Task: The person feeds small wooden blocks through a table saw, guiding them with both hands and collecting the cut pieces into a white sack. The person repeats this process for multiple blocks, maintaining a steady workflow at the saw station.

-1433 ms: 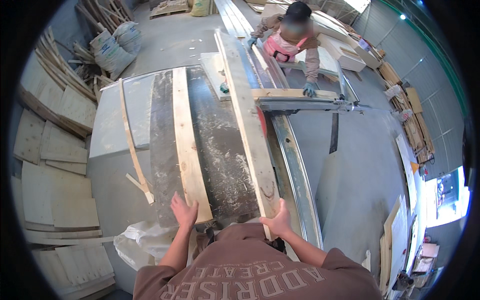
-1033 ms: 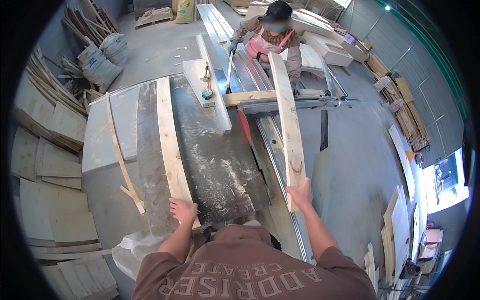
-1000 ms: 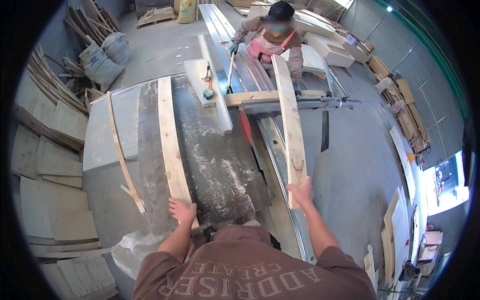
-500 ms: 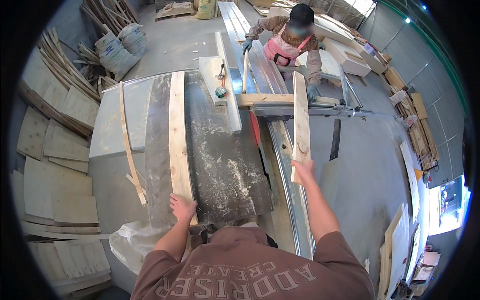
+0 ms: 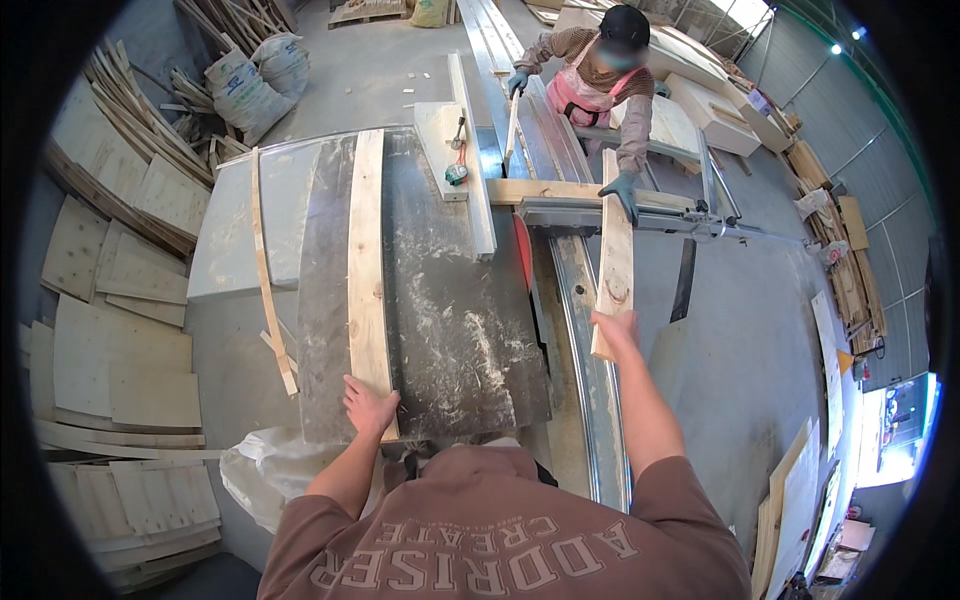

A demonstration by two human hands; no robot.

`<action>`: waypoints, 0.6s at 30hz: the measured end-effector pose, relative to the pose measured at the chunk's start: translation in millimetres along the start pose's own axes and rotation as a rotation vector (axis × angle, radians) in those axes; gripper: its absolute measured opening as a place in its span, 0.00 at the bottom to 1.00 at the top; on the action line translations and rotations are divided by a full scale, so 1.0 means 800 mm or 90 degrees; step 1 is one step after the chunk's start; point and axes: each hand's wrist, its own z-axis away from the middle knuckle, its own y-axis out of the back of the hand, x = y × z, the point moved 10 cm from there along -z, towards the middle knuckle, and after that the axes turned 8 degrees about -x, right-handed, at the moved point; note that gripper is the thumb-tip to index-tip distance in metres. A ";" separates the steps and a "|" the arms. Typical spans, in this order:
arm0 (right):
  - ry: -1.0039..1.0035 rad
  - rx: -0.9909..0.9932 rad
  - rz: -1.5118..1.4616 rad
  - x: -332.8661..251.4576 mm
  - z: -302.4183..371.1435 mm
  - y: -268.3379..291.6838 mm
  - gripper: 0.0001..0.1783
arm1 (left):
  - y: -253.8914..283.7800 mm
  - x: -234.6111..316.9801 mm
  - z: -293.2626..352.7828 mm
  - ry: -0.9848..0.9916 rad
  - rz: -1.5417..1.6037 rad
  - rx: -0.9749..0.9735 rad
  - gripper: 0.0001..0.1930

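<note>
My left hand (image 5: 370, 408) grips the near end of a long pale wooden board (image 5: 367, 270), fingers over its left edge and thumb at its right. This board lies lengthwise on the dark saw table (image 5: 450, 290). To the right, my right hand (image 5: 615, 334) is closed around the near end of a shorter wooden board (image 5: 613, 262), held out above the sliding rail (image 5: 585, 330). A co-worker's gloved hand (image 5: 621, 194) is on that board's far end. The co-worker's other gloved hand (image 5: 517, 83) holds a thin wooden strip (image 5: 512, 130).
A red blade guard or blade part (image 5: 524, 250) stands at the table's right side. A metal fence (image 5: 473, 170) and a crosswise board (image 5: 545, 191) lie beyond it. A thin offcut (image 5: 263, 270) hangs over the left side. Stacked panels (image 5: 120, 350) line the left wall.
The co-worker's gloved hand has moved from beside the crosswise board onto the far end of the shorter board. The view has shifted slightly; both my hands keep their hold.
</note>
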 end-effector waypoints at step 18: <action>0.036 -0.076 -0.423 -0.044 -0.005 -0.014 0.57 | 0.026 -0.011 0.038 -0.189 0.290 0.131 0.40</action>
